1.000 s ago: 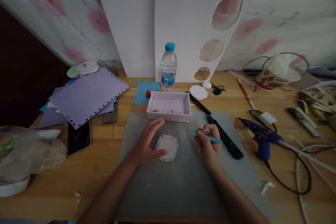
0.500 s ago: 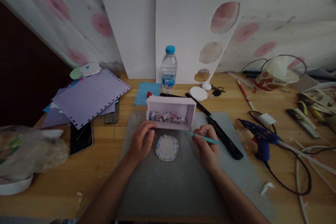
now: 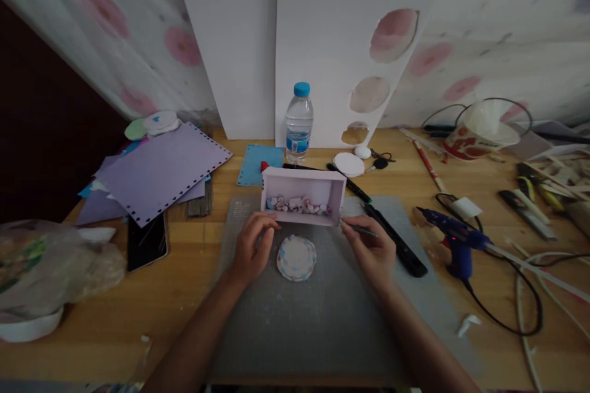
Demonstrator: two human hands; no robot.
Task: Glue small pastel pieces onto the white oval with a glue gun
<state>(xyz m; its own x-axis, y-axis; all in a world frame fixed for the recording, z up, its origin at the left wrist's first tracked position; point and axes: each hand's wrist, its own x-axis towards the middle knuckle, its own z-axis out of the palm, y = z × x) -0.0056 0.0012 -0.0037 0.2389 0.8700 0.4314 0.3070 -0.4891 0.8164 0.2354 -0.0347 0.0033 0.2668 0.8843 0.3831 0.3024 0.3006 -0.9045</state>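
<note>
My left hand (image 3: pixel 252 247) is closed at the lower left corner of a pale pink box (image 3: pixel 304 175), its fingertips against or just before the edge. What they pinch, if anything, is too small to make out. My right hand (image 3: pixel 372 255) pinches a slim stick-like tool (image 3: pixel 364 230), which looks dark from this side. The tool's tip is by the box's lower right corner. Inside the box, which faces me, lie many small pink, blue and white pieces (image 3: pixel 299 204). Between my hands a round white disc (image 3: pixel 296 258) with a blue-and-pink-patterned rim lies on the grey mat (image 3: pixel 299 325).
Behind the box stands a water bottle (image 3: pixel 298 126). A black cutter (image 3: pixel 396 242) lies right of my right hand, with a blue glue gun (image 3: pixel 454 236) and its cable beyond. Purple sheets (image 3: pixel 166 166) and a phone (image 3: pixel 148 245) are on the left.
My right hand has shifted slightly right and turned the tool, which showed a teal face before. My left hand stays by the box corner. The whole view has shifted a little.
</note>
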